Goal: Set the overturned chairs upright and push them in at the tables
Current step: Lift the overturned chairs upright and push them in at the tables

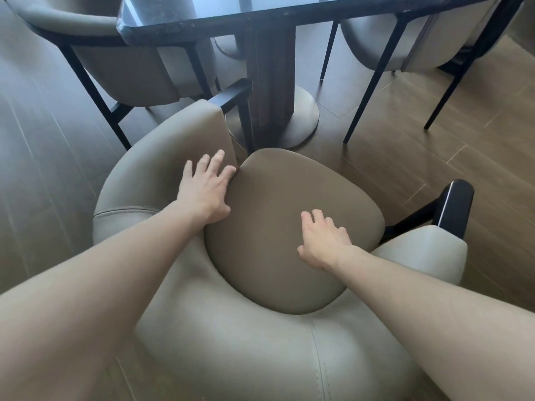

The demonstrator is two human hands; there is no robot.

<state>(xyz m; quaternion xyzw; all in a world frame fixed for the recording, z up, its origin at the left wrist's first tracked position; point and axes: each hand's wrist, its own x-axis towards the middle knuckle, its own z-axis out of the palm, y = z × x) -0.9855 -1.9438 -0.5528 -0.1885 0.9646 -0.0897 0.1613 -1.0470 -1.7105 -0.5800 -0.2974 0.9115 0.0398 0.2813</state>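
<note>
A grey-beige armchair (220,342) stands upright just below me, its brown seat cushion (278,256) facing up and its black arm ends pointing at the dark table (260,15). My left hand (207,188) lies with spread fingers where the left armrest meets the cushion's edge. Over the right half of the cushion my right hand (324,241) is open, fingers loosely bent, touching or just above it. The chair's front is near the table's round pedestal base (304,120), and the seat is outside the tabletop's edge.
Two more upholstered chairs with black legs stand at the table, one at the far left (124,73) and one at the far right (405,44). Wood-plank floor (463,157) lies open on the right and left.
</note>
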